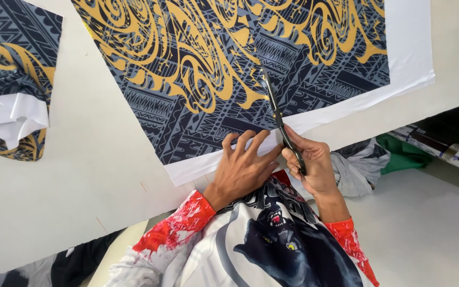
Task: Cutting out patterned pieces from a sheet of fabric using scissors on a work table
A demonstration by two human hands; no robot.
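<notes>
Right hand (314,165) is closed round the scissors (280,119) mid-cut in the printed fabric (229,69) on the bench (54,202), and the left hand (243,167) (fingers spread flat, gripping nothing) sits close enough to get nicked if the cloth slips.

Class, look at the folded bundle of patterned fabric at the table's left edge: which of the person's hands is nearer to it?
Left. The left hand lies flat on the printed cloth, closer to the folded bundle. The right hand holds the scissors farther away.
</notes>
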